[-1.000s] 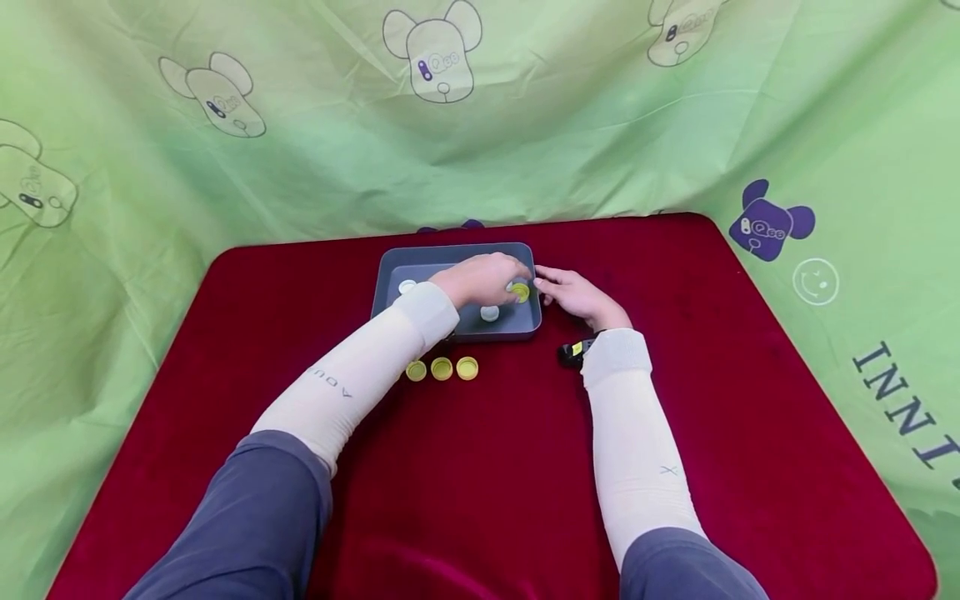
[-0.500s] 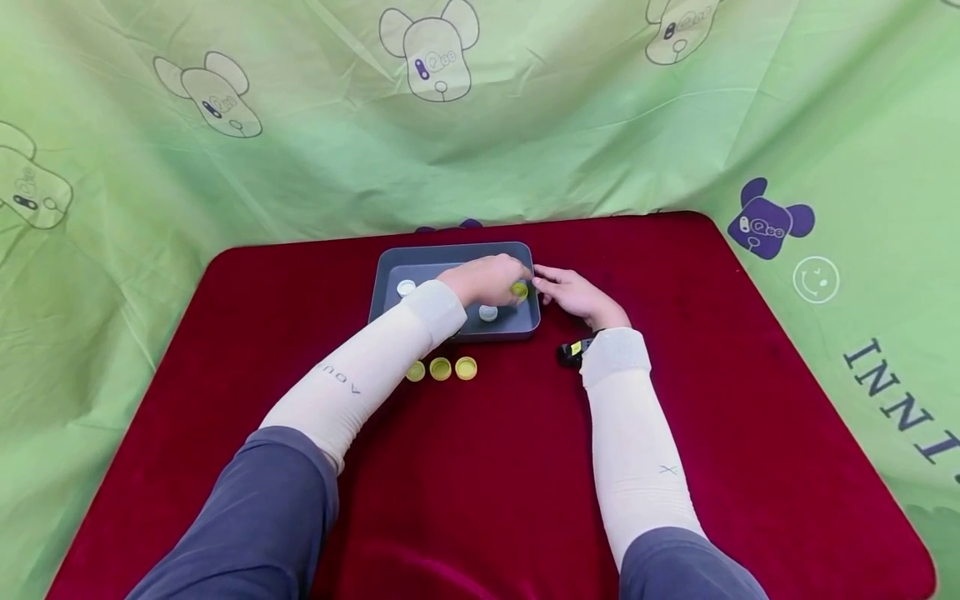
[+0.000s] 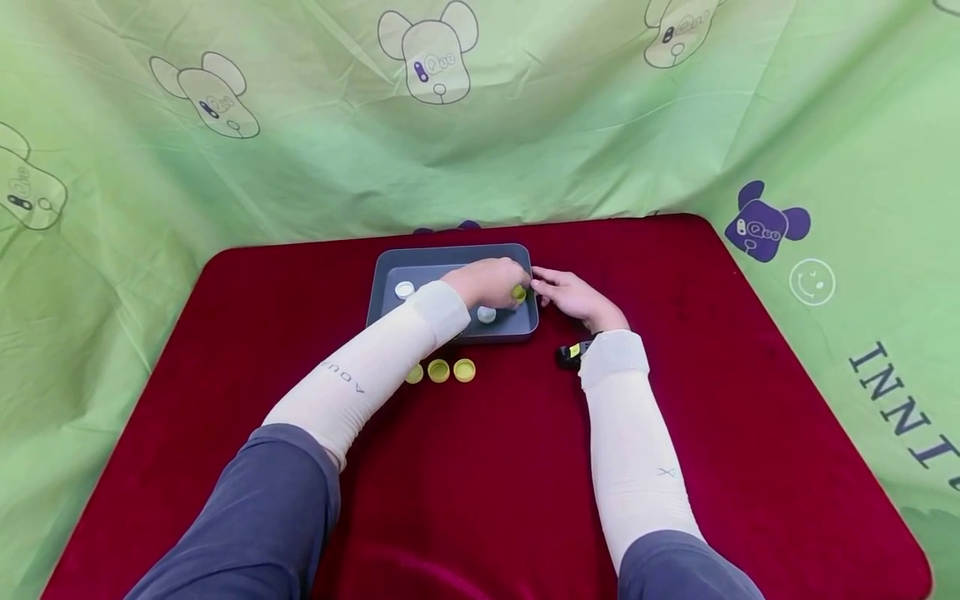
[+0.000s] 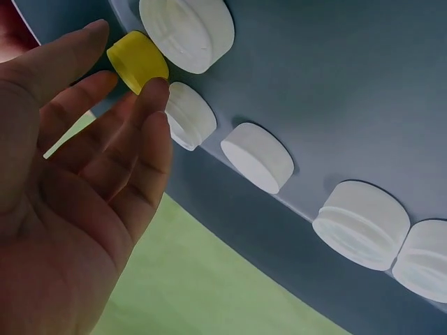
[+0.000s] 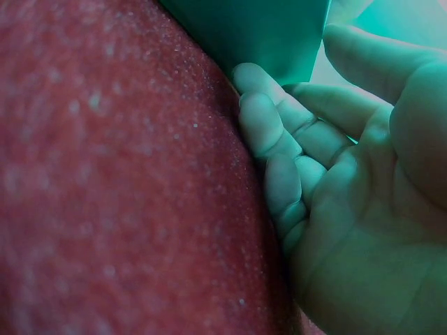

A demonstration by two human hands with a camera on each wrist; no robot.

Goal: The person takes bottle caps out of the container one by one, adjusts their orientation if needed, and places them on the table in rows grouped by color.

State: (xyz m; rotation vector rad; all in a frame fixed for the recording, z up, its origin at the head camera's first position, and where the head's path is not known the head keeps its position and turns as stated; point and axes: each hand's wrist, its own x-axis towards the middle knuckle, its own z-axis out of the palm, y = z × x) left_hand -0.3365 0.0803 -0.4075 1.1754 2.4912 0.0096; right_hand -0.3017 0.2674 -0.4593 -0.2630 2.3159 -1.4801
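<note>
A yellow bottle cap (image 4: pixel 137 61) sits at the right end of the grey tray (image 3: pixel 390 260). My left hand (image 3: pixel 491 282) reaches into that tray, its thumb and fingers curled about this cap in a pinch. Just beyond the fingertips lie several white caps (image 4: pixel 257 159) on the tray floor. Outside the tray's right wall, my right hand (image 3: pixel 572 296) rests on the cloth, fingers loosely bent. Its fingertips (image 5: pixel 255 77) touch or nearly touch the tray's corner; in the right wrist view they hold no cap.
Several yellow caps (image 3: pixel 464 370) form a row on the red cloth (image 3: pixel 480 483) before the tray, partly covered by the left forearm. A black wrist device (image 3: pixel 568 356) shows beside the right sleeve. Green printed fabric (image 3: pixel 315 167) hangs behind the table.
The left fingers have drawn in around the yellow cap, which now looks more tilted and more covered. The right hand stays against the tray.
</note>
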